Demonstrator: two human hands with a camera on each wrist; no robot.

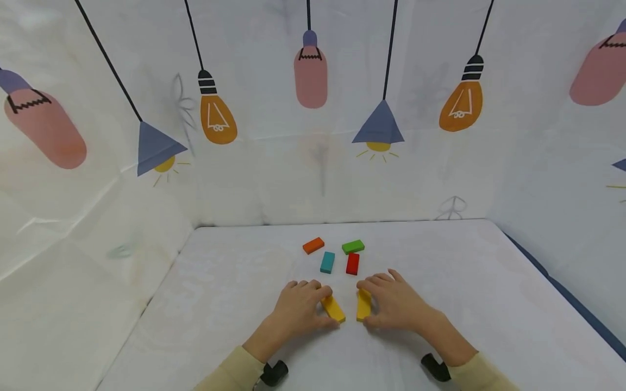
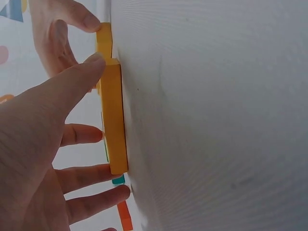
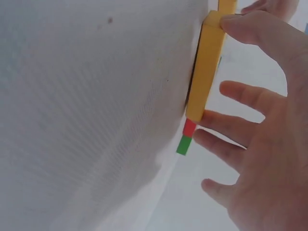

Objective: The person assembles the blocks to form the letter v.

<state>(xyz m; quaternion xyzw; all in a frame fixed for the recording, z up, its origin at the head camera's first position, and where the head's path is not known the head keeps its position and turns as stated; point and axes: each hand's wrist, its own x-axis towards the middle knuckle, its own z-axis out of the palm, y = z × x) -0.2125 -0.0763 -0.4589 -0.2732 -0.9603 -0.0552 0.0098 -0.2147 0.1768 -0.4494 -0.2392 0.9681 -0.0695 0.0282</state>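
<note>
Two yellow blocks lie on the white table, one at each hand. My left hand pinches the left yellow block lengthwise, thumb at the near end and a finger at the far end. That block is tilted, its far end leaning left. Likewise, my right hand holds the right yellow block by its two ends, and it stands nearly straight away from me. A small gap separates the blocks. In the left wrist view the left block rests on the tabletop; the right wrist view shows the right block likewise.
Beyond the hands lie a teal block, a red block, an orange block and a green block. The green and red blocks nearly touch. Behind the white table hangs a sheet printed with lamps.
</note>
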